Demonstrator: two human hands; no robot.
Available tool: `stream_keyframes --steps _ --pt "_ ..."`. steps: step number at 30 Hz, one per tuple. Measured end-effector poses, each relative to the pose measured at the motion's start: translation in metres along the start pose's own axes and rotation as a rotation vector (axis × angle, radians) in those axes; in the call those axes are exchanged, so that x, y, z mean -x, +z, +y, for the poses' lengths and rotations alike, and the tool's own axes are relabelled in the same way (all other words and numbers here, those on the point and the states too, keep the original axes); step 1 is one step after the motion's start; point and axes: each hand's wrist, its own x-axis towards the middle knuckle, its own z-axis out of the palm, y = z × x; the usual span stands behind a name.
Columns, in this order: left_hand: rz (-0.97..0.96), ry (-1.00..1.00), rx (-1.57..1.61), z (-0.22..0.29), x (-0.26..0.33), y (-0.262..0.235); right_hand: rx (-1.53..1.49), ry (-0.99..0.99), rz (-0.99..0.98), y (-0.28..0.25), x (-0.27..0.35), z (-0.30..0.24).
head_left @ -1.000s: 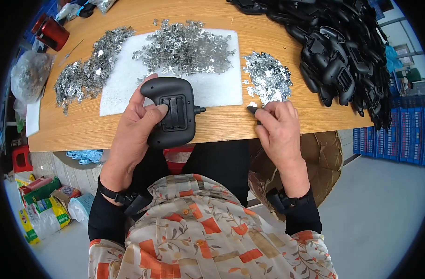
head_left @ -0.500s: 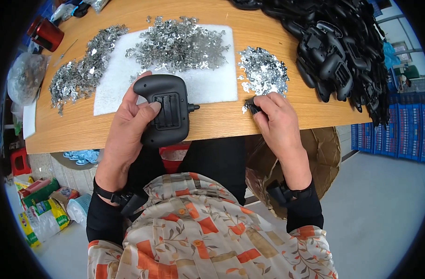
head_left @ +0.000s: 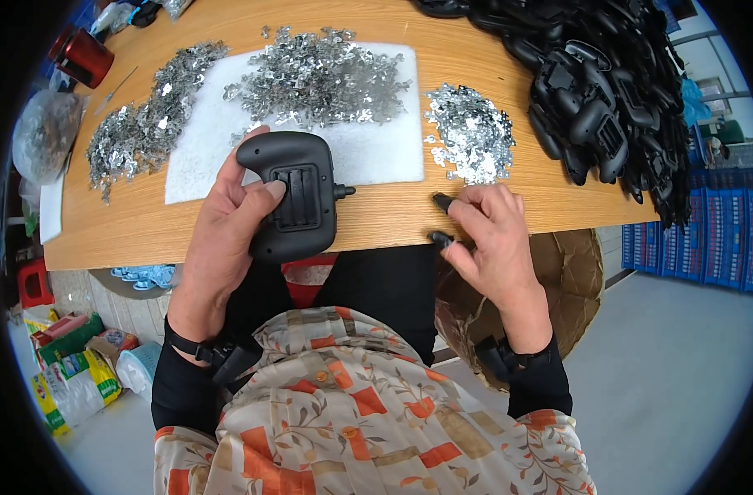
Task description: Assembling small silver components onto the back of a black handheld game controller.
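The left hand (head_left: 228, 223) is grasping a black plastic housing (head_left: 296, 194) shaped like a handheld controller shell, with the thumb lying across its ribbed middle panel and the fingers (head_left: 243, 147) curling round its far left corner. The housing is sitting at the near edge of the wooden tabletop (head_left: 393, 210), half over the edge, its long axis running near to far, its rounded top end pointing away from the person and a small stub sticking out of its right side. The right hand (head_left: 492, 235) is resting at the near edge of the tabletop, well to the right of the housing, with its fingers clenched on a small black part (head_left: 442, 200) whose tip is showing beyond the forefinger; a second dark tip is showing below the thumb, and whether that is the same part cannot be told. One white mat (head_left: 368, 153) is lying beyond the housing. Three heaps of small shiny metal pieces are in view: one (head_left: 323, 78) on the far side of the mat, one (head_left: 145, 124) off its left edge, and one (head_left: 471, 132) just right of the mat, far of the right hand. A large pile of black housings (head_left: 607, 91), too many to count, is filling the far right of the tabletop. One red can (head_left: 84, 56) is standing at the far left
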Motion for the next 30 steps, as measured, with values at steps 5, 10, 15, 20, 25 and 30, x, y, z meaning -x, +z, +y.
stream_keyframes --steps 5,10,15,20,25,30 --pt "0.008 0.002 0.035 0.0 0.0 -0.001 0.021 -0.078 -0.064 0.006 0.017 0.007" --pt "-0.012 0.092 -0.102 -0.007 -0.001 -0.006 0.022 -0.216 0.042 0.014 0.032 0.014" --pt "-0.021 0.089 -0.067 -0.003 0.002 -0.001 -0.093 -0.05 0.066 0.013 0.024 0.01" --pt "-0.034 0.097 -0.05 -0.002 0.002 -0.002 -0.055 -0.039 -0.023 0.006 0.014 0.002" --pt "-0.012 0.058 -0.06 0.001 0.003 0.0 0.028 -0.235 0.029 0.017 0.021 -0.004" --pt "-0.02 0.02 -0.118 -0.001 0.004 -0.003 -0.07 -0.224 0.161 0.024 0.012 -0.02"
